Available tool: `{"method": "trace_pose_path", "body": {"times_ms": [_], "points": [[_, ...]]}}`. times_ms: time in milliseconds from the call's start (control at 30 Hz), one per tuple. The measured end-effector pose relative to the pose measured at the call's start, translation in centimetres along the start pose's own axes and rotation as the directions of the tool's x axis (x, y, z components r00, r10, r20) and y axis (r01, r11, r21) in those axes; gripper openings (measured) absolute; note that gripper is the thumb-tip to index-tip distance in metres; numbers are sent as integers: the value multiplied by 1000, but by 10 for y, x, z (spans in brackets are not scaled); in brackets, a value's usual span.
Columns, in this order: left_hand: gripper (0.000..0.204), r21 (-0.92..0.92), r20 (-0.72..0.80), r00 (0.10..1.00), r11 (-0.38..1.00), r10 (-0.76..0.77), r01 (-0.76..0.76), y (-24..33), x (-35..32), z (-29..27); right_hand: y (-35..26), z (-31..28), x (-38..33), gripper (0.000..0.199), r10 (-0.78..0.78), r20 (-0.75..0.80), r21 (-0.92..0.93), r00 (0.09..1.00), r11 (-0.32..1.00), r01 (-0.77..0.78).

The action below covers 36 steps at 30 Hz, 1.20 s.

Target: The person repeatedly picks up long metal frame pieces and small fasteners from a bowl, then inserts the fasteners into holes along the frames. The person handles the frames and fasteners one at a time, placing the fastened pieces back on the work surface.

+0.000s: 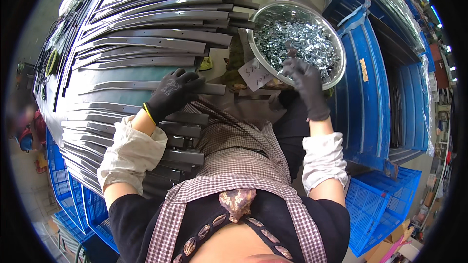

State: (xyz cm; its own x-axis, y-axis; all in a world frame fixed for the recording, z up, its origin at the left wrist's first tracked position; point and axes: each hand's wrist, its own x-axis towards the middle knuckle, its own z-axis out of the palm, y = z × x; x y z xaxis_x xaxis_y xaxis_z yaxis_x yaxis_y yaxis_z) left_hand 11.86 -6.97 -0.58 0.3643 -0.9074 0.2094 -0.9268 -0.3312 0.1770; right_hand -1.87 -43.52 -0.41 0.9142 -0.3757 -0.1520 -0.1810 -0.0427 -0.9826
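My left hand (pixel 174 92), in a black glove with a yellow cuff edge, grips one long dark grey strip (pixel 122 85) near its right end. This strip lies apart from the others on the green table top (pixel 141 74). Over the near side of a round metal basin (pixel 337 44) is my right hand (pixel 308 85), gloved in black too. Its fingers are drawn together, and a small dark piece shows at their tips, too blurred to name. Small shiny metal clips (pixel 297 36) heap up in the basin.
Many similar strips (pixel 141 44) lie in rows beyond my left hand, and more (pixel 97 136) lie nearer me. A paper with handwriting (pixel 254 74) hangs by the basin. Large blue metal bins (pixel 363 92) stand at the right, with blue plastic crates (pixel 370 204) below.
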Motion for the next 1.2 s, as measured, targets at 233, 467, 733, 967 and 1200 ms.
{"method": "trace_pose_path", "body": {"times_ms": [233,467,733,967,1200], "points": [[44,-82,-115,983,985,142,-152,80,4,-11,40,96,-73,23,-24,438,308,899,943,-125],[38,111,-92,936,938,338,-328,85,-8,-19,2,103,-90,32,86,597,233,797,933,-275],[37,247,60,927,894,370,-373,84,1,-13,16,101,-86,33,99,537,-18,838,994,-106],[38,214,115,955,932,273,-292,76,9,-1,29,101,-78,37,21,454,55,891,997,-52],[46,-211,116,991,974,-58,82,12,11,7,63,95,-42,39,-382,313,-373,870,792,482]]}}
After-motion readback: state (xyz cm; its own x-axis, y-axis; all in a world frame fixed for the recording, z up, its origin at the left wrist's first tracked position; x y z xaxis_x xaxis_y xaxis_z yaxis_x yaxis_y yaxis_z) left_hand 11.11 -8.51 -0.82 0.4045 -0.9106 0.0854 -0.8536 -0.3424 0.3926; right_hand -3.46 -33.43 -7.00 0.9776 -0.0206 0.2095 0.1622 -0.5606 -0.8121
